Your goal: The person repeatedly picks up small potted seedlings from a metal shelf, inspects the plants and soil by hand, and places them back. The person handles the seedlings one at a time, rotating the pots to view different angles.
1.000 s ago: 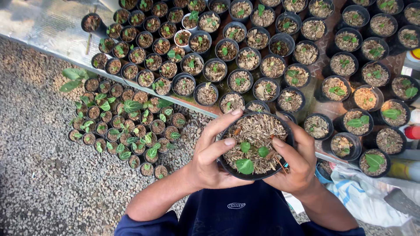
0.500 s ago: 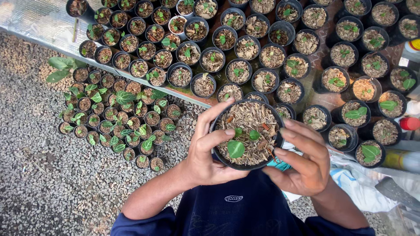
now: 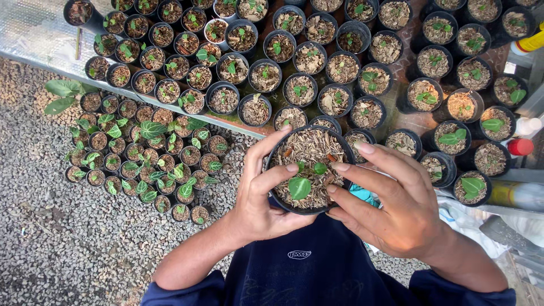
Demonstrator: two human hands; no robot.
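I hold a black plastic pot filled with dry bark chips close under the camera. A small seedling with round green leaves grows in its middle. My left hand grips the pot's left rim, thumb lying on the chips beside the seedling. My right hand wraps the right rim, its fingertips resting on the bark near the leaves. Below the pot is my dark blue shirt.
Many black pots with seedlings stand in rows on a bench ahead. Several smaller pots crowd the gravel floor at left. At right stand a yellow bottle and a red-capped bottle.
The pot has come nearer to the camera. My right hand's fingers have moved from the rim onto the bark next to the seedling.
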